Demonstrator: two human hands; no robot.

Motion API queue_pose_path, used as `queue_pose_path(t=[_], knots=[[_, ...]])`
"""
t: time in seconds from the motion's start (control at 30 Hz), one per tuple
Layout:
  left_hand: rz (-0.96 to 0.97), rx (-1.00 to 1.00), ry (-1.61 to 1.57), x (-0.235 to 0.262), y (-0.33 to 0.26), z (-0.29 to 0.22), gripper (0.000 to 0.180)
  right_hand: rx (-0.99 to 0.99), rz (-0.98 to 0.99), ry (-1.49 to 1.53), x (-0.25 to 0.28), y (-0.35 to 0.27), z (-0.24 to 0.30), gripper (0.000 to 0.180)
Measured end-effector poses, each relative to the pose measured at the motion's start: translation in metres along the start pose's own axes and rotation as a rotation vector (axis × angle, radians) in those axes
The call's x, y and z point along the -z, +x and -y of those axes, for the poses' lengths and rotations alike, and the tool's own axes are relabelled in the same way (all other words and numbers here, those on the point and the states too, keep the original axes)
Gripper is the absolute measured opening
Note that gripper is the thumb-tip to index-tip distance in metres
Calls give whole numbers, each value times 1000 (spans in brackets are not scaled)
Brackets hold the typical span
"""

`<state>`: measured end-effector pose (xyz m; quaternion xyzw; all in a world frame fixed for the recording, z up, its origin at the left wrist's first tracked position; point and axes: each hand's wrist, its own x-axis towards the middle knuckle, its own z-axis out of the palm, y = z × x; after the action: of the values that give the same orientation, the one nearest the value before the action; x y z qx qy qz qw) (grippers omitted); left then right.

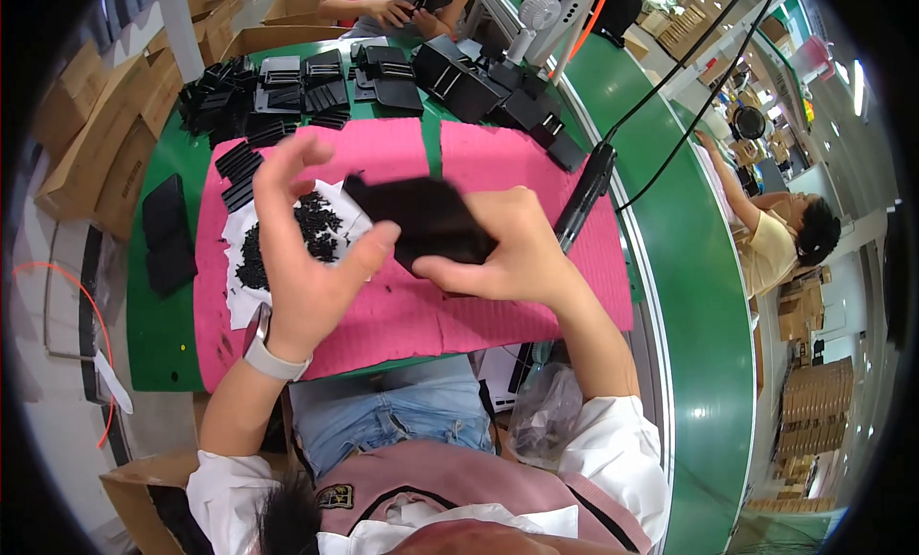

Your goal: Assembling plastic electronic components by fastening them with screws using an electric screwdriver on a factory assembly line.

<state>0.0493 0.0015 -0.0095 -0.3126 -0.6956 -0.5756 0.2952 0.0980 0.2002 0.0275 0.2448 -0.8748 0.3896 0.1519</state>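
My right hand [512, 249] grips a flat black plastic part [426, 215], thumb on its near edge, above the pink mat [383, 325]. The part is smeared by motion, so its details do not show. To its left, my left hand [311, 268] is open, fingers raised and thumb pointing toward the part without gripping it. Behind that hand a white sheet [239, 306] bears a heap of small black pieces [321, 225], partly hidden by my fingers. A black electric screwdriver [587, 196] with a cord is at the mat's right side.
Black plastic parts [397, 86] are stacked along the far side of the green table [153, 344]. A black case [168, 234] lies at the left. A small white fan [539, 14] stands at the back. One person works opposite, another beyond the green conveyor [704, 364] at right.
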Motion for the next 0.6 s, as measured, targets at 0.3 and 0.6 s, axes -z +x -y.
queue_pose_path(t=[0.3, 0.6], knots=[[101, 724, -658, 26, -17, -35, 23, -100, 176, 605, -9, -10, -3, 33], [-894, 655, -239, 292, -100, 44, 32, -264, 78, 260, -20, 21, -3, 27]])
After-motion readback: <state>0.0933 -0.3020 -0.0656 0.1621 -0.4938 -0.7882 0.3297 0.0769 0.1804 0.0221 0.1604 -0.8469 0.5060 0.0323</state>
